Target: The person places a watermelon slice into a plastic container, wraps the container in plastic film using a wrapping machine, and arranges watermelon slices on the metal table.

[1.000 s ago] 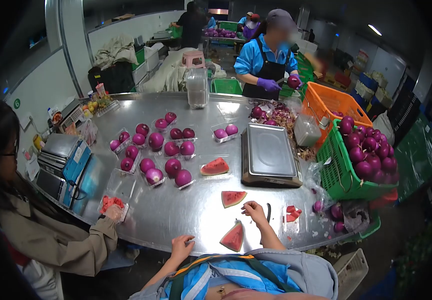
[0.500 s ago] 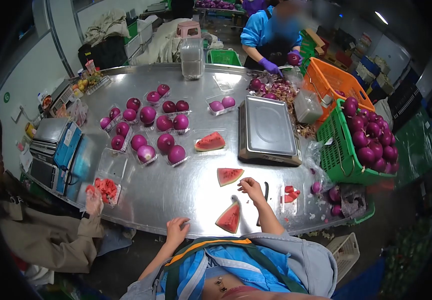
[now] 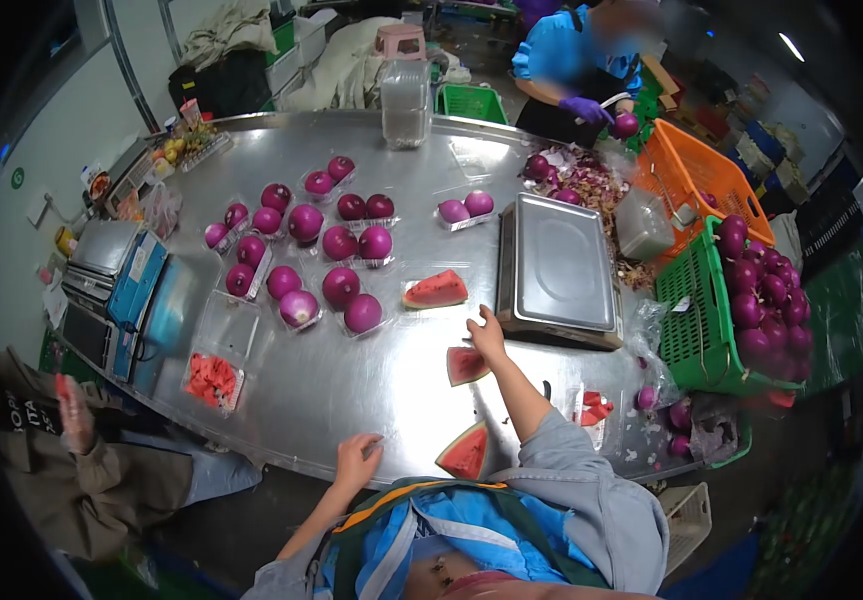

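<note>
My right hand [image 3: 487, 332] is stretched out over the metal table [image 3: 332, 395], fingers apart and holding nothing, between a watermelon slice in a clear tray [image 3: 436, 290] and a second watermelon slice [image 3: 467, 366], which my wrist partly borders. Near the table's front edge rests my left hand [image 3: 359, 459], empty, with its fingers spread loosely. A third watermelon slice [image 3: 465, 452] lies to the right of it. My right forearm partly hides a dark curved object [image 3: 547, 388], perhaps a knife. Red pieces [image 3: 595, 408] sit in a clear tray at the right.
Trays of purple onions [image 3: 341, 287] cover the middle left. A scale [image 3: 564, 263] stands right of centre, beside a green crate [image 3: 697, 322] and an orange crate [image 3: 697, 170]. One person [image 3: 82, 480] is at the left; another with purple gloves [image 3: 584, 108] holds an onion.
My right hand has reached forward, past the middle watermelon slice. My left hand has barely moved. The person at the left has drawn a hand back from the tray, holding a red piece.
</note>
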The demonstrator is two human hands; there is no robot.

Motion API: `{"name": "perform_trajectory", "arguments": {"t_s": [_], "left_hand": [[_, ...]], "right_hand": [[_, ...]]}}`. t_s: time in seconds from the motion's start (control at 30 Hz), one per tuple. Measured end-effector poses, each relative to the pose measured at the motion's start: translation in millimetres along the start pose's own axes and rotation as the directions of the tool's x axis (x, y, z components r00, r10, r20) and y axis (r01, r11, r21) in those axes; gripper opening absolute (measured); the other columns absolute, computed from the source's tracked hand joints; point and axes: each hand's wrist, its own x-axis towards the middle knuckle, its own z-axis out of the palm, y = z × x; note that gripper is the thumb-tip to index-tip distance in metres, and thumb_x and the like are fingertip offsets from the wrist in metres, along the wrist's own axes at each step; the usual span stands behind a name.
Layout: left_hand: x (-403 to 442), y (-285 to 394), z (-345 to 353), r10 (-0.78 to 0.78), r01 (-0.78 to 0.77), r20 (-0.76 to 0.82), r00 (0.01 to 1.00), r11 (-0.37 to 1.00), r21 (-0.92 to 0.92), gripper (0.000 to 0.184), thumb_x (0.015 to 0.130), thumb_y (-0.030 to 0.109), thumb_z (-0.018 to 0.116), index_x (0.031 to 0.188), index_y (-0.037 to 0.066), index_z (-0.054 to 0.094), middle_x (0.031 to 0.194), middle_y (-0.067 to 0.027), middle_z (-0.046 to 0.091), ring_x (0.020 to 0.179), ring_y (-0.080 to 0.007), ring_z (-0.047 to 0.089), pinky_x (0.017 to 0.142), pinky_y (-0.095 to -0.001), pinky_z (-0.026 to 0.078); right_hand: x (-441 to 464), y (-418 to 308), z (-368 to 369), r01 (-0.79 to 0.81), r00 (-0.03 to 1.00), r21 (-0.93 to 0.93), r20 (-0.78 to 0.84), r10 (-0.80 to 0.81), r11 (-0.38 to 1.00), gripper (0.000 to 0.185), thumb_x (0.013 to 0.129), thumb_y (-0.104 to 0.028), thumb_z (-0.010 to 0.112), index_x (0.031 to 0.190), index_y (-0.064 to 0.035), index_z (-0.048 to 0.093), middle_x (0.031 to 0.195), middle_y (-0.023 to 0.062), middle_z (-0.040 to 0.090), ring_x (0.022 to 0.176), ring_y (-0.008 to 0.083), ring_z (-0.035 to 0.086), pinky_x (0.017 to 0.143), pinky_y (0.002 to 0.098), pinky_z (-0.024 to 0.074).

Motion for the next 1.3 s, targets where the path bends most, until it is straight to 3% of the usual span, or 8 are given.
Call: {"name": "perform_trajectory", "arguments": {"t_s": [0.13,0.23,0.4,0.43,0.63,0.77,0.9,1.3], "left_hand": [[8,3,-1,0.078,-0.075,-0.045,0.996,0.994,0.082,0.018,0.068,0.007,0.063,0.086,0.004,0.063,0.081,-0.0115,0.060,0.075,-0.0250,0.058,0.069,-0.0339,0.045],[15,4,4,0.101,-0.099,-0.031,0.994,0.994,0.042,0.018,0.068,0.007,0.063,0.086,0.003,0.063,0.080,-0.0115,0.060,0.076,-0.0248,0.058,0.068,-0.0337,0.046],[18,8,9,0.046,-0.044,0.047,0.998,0.998,-0.055,0.020,0.070,0.010,0.063,0.089,0.006,0.062,0.084,-0.0104,0.061,0.081,-0.0274,0.056,0.075,-0.0361,0.042],[19,9,9,0.087,-0.086,0.039,0.995,0.996,-0.031,0.019,0.069,0.008,0.063,0.088,0.004,0.062,0.083,-0.0107,0.061,0.078,-0.0259,0.057,0.072,-0.0349,0.044],[16,20,16,0.155,-0.157,0.113,0.981,0.988,0.004,0.020,0.068,0.006,0.063,0.088,0.003,0.062,0.081,-0.0106,0.060,0.075,-0.0242,0.057,0.070,-0.0333,0.045],[12,17,26,0.172,-0.168,0.194,0.966,0.985,-0.039,0.020,0.070,0.010,0.063,0.089,0.006,0.061,0.082,-0.0084,0.059,0.077,-0.0244,0.055,0.074,-0.0339,0.040],[11,24,34,0.187,-0.178,0.265,0.946,0.982,-0.058,0.019,0.070,0.009,0.063,0.089,0.005,0.061,0.082,-0.0080,0.059,0.077,-0.0236,0.055,0.075,-0.0339,0.040],[5,38,51,0.213,-0.212,0.353,0.911,0.976,-0.041,0.020,0.071,0.010,0.063,0.090,0.005,0.062,0.084,-0.0098,0.060,0.077,-0.0244,0.057,0.073,-0.0338,0.042]], "right_hand": [[-6,2,-8,0.183,0.979,-0.128,-0.065,-0.192,0.975,0.056,0.077,-0.015,0.058,0.126,0.0004,0.036,0.125,0.0192,0.039,0.089,0.0233,0.058,0.073,0.0318,0.0490],[-37,-22,-36,0.083,0.997,0.127,-0.019,-0.081,0.988,0.052,0.077,-0.015,0.058,0.124,-0.0016,0.040,0.121,0.0184,0.046,0.091,0.0213,0.057,0.078,0.0329,0.0462],[-84,24,-82,0.076,0.994,0.171,-0.088,-0.062,0.982,0.031,0.080,-0.013,0.056,0.108,0.0006,0.054,0.101,0.0120,0.059,0.086,0.0194,0.060,0.074,0.0281,0.0467],[-96,34,-90,0.051,0.995,0.139,-0.087,-0.039,0.989,0.026,0.084,-0.012,0.054,0.108,-0.0017,0.053,0.098,0.0085,0.060,0.081,0.0146,0.060,0.064,0.0239,0.0441],[-165,77,-121,-0.041,0.994,0.139,-0.094,0.055,0.989,0.026,0.084,-0.012,0.054,0.107,0.0003,0.053,0.094,0.0090,0.060,0.079,0.0140,0.059,0.064,0.0234,0.0446],[-195,97,-123,-0.158,0.987,-0.026,-0.041,0.157,0.987,0.032,0.080,-0.022,0.058,0.106,-0.0029,0.057,0.086,0.0120,0.063,0.072,0.0181,0.061,0.066,0.0287,0.0472],[-225,74,-120,-0.155,0.987,-0.085,0.038,0.159,0.984,0.035,0.080,-0.023,0.058,0.107,-0.0027,0.056,0.089,0.0117,0.063,0.077,0.0214,0.062,0.070,0.0301,0.0482],[-265,86,-133,-0.132,0.991,-0.074,-0.024,0.131,0.988,0.034,0.079,-0.022,0.059,0.106,-0.0014,0.056,0.085,0.0097,0.062,0.073,0.0182,0.060,0.068,0.0287,0.0473]]}}
